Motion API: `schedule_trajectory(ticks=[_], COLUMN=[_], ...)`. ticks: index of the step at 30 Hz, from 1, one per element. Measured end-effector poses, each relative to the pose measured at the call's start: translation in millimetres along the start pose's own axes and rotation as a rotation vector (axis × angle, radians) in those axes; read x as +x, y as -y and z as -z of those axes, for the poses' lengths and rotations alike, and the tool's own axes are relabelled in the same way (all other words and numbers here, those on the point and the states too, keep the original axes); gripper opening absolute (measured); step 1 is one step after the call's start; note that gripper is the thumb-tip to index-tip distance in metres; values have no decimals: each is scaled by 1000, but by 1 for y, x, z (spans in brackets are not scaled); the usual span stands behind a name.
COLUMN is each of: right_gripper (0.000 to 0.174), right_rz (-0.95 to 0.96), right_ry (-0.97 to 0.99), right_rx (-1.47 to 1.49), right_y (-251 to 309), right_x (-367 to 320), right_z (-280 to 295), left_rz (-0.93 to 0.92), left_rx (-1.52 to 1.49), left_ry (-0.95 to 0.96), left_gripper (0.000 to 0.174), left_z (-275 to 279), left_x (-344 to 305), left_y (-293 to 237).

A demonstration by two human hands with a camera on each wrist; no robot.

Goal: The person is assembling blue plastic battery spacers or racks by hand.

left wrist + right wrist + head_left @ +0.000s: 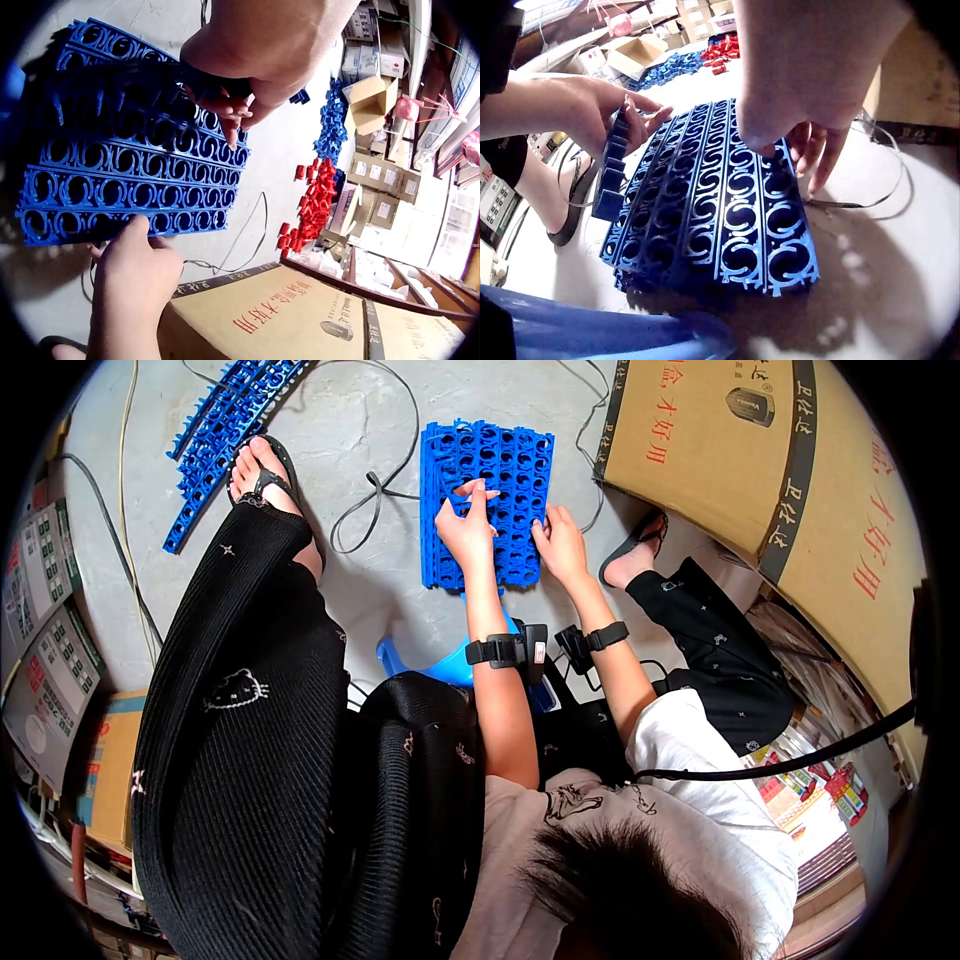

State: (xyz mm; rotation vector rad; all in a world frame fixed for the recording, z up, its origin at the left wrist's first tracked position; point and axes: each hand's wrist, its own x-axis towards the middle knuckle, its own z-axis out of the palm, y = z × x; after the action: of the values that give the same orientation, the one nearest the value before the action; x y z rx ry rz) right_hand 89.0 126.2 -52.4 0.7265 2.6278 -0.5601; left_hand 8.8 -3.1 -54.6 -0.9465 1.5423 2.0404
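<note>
Rows of blue plastic strips with round openings form a stack (515, 510) on the floor. My left hand (470, 538) is over the stack's left part, pinching a separate blue strip (611, 176), which appears edge-on in the right wrist view. In the left wrist view that hand (262, 52) hides part of the strip. My right hand (563, 547) is at the right edge of the stack (705, 180); its thumb lies on top and the other fingers hang past the side. The right hand (133, 289) partly covers that edge in the left wrist view.
More joined blue strips (235, 430) lie by a sandalled foot (265, 475). A large cardboard box (720, 450) stands at the right. Cables (375, 485) cross the floor. Red pieces (311, 206) and blue pieces (332, 124) lie in piles. A blue plastic object (430, 665) is below the stack.
</note>
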Motion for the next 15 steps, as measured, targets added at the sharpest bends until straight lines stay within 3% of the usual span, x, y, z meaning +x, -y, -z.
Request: schedule_trajectory(ticks=[8, 11, 14, 15], right_gripper=[37, 26, 26, 34], right_rz=[-19, 66, 72, 25], right_ry=[-15, -172, -156, -86], right_rx=[-42, -45, -39, -43], right_y=[1, -5, -5, -3], right_x=[-1, -1, -1, 0], right_z=[-6, -14, -12, -9], left_rz=[-6, -9, -92, -132], left_rx=[-2, -9, -17, -27], left_ry=[6, 11, -109, -181], left_gripper=[14, 13, 17, 21], left_z=[0, 1, 1, 2], left_x=[1, 1, 2, 0], left_y=[1, 0, 0, -2])
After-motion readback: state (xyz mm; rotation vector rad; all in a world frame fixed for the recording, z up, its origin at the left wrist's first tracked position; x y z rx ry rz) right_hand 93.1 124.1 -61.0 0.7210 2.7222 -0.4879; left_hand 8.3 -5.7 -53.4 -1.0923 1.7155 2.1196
